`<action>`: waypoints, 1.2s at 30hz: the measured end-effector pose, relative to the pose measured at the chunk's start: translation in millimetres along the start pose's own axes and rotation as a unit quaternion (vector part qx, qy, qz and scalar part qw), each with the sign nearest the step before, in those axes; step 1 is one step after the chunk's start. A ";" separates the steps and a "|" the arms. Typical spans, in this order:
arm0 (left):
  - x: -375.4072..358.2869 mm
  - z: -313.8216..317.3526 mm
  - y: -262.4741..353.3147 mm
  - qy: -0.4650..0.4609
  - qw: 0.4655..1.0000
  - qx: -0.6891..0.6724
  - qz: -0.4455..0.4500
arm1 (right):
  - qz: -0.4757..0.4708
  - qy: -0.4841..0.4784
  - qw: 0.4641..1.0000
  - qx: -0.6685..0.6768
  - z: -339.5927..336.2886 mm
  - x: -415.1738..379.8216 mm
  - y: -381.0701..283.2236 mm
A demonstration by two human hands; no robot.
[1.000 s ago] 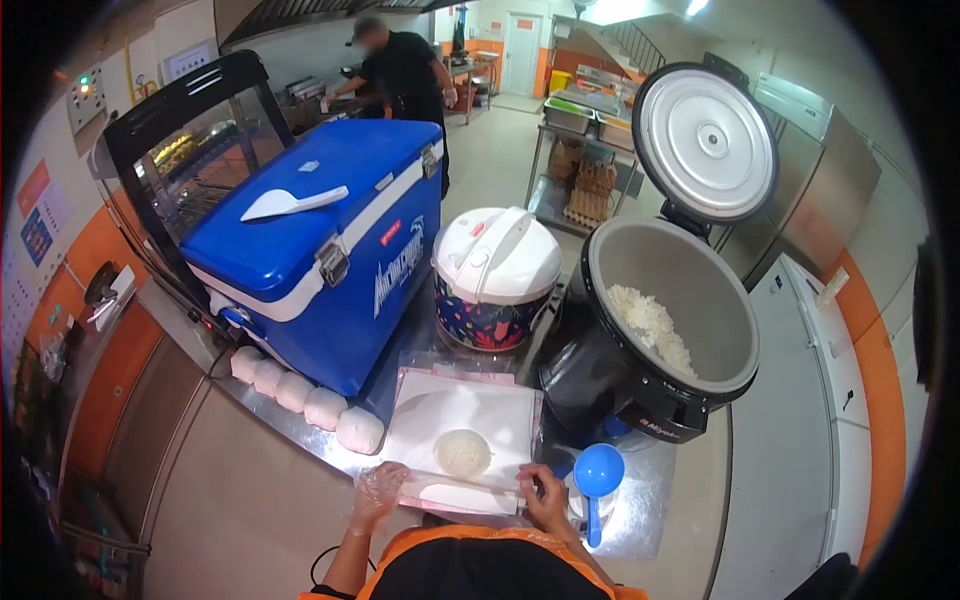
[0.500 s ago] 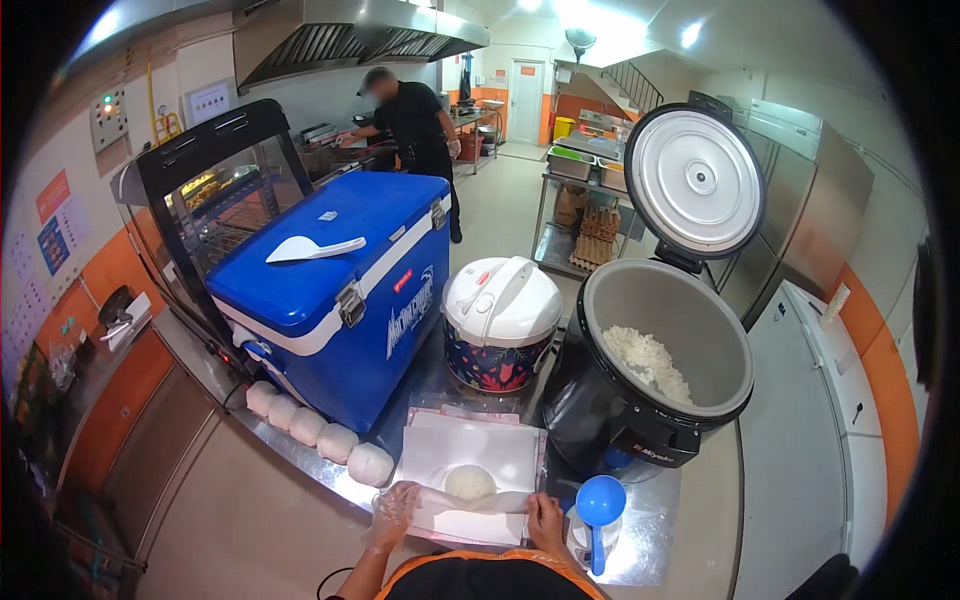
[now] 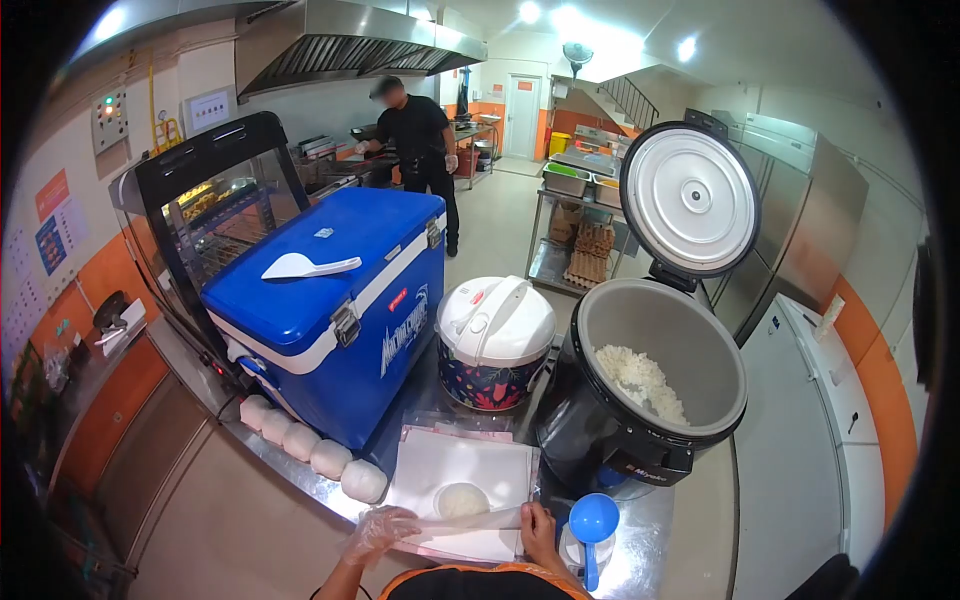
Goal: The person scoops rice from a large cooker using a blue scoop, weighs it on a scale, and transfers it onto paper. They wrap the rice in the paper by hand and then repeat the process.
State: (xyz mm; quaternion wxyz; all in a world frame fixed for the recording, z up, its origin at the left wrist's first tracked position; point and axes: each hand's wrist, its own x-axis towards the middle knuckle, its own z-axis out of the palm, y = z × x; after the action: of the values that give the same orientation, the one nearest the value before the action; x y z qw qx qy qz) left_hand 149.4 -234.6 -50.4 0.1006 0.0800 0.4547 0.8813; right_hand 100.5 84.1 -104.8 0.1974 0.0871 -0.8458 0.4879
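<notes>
A round portion of white rice (image 3: 462, 500) lies on white paper sheets (image 3: 440, 460) at the front of the steel table. My left hand (image 3: 377, 532), in a clear plastic glove, is closed on the left end of the paper's near edge. My right hand (image 3: 538, 528) pinches the right end of that edge, which is lifted in a fold just in front of the rice. Several wrapped white bundles (image 3: 329, 458) stand in a row to the left. A blue scoop (image 3: 594, 518) rests to the right of my right hand.
A blue cooler (image 3: 330, 300) with a white paddle (image 3: 305, 266) on its lid stands left. Behind the paper is a floral rice cooker (image 3: 490, 380). At right, an open cooker (image 3: 650, 455) holds rice. A person in black (image 3: 412, 130) stands at the back counter.
My left hand has turned and shifted slightly left along the paper's edge. The view has tilted a little, so the objects sit lower. The person at the back is more upright.
</notes>
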 end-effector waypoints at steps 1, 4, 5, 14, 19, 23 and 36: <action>-2.1 -23.0 -16.0 0.041 0.998 0.029 -0.030 | 0.010 -0.004 1.000 0.004 0.1 -2.0 1.7; -8.4 -32.7 -14.8 0.045 0.998 0.044 -0.025 | 0.011 -0.002 1.000 -0.013 -0.9 -2.9 -0.9; -10.1 -42.3 -18.4 0.043 0.998 0.045 -0.026 | 0.012 0.000 1.000 -0.013 -0.4 -2.3 -2.6; -5.4 -9.5 -30.8 0.140 0.720 0.672 0.099 | 0.029 0.007 0.999 -0.013 -2.4 -1.5 -8.9; -3.1 -12.2 -40.9 0.166 0.607 0.745 0.220 | 0.038 0.000 0.999 -0.037 -2.4 -3.7 -7.4; 0.8 -34.0 -56.3 0.162 0.492 0.813 0.265 | 0.052 -0.005 0.997 -0.052 -0.5 -0.5 -7.7; 29.6 -84.5 -102.9 0.123 0.806 0.565 0.122 | 0.014 -0.059 0.965 -0.254 25.6 15.1 11.1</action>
State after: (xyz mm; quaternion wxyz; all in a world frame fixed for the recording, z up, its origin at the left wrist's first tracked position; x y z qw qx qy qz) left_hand 111.8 -235.2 -181.5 -0.1281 0.0684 0.8676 0.4756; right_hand 76.6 68.4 -118.7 0.1561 0.0507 -0.9532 0.2538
